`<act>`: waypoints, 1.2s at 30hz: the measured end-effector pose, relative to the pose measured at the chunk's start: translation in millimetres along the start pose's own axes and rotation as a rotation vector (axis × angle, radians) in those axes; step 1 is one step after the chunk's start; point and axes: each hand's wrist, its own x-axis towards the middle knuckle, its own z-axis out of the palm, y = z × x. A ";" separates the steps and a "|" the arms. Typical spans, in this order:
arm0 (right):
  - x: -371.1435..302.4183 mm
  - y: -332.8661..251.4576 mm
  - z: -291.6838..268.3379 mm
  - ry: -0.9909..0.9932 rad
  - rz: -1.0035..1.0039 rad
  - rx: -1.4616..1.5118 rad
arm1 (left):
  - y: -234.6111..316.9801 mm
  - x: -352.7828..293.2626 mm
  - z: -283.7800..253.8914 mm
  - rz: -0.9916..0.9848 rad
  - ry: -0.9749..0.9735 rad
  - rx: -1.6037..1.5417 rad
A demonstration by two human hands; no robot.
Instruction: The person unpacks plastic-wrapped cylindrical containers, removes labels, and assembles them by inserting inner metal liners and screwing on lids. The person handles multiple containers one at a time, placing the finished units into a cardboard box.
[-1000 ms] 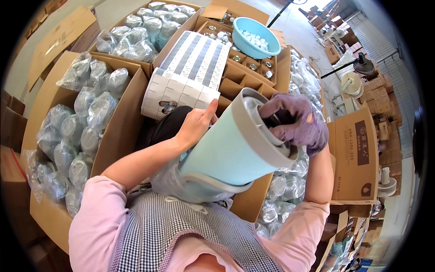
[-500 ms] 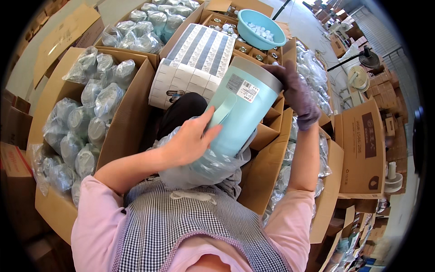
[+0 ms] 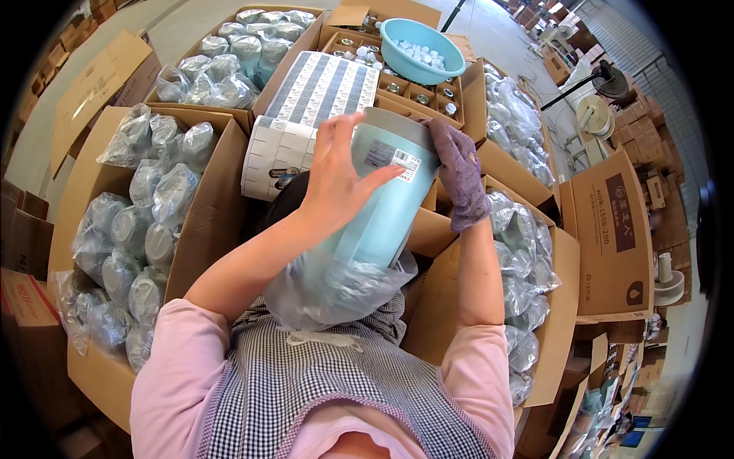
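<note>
Head view is showing the spread left hand [image 3: 336, 180] now reaching higher across the blue jug [image 3: 382, 210] at mid-frame, while the gloved right hand [image 3: 461, 172] is touching its rim [image 3: 395, 128], grip unclear, apparently steadying it.

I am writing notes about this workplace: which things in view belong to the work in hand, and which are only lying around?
Work in hand:
light-blue container
plastic bag around its lower part
probably the bagged goods at left

Apparently just lying about:
blue basin of white pieces
black fan
printed carton at right
</note>
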 end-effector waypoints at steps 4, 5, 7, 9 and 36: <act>19.2 -33.5 -11.5 -0.170 0.580 0.480 | -40.8 15.2 16.2 -0.108 -0.130 -0.332; 17.9 -31.0 -14.3 -0.209 0.611 0.501 | -50.7 18.2 16.9 -0.151 -0.188 -0.441; 9.1 -23.5 -14.5 -0.218 0.662 0.600 | -66.3 19.5 8.8 -0.242 -0.310 -0.658; 4.6 -23.5 -17.2 -0.193 0.669 0.596 | -62.6 4.2 -18.9 -0.241 -0.473 -0.517; 37.8 -88.3 -1.3 0.529 0.673 0.587 | 54.8 55.2 -76.8 0.575 0.361 -0.076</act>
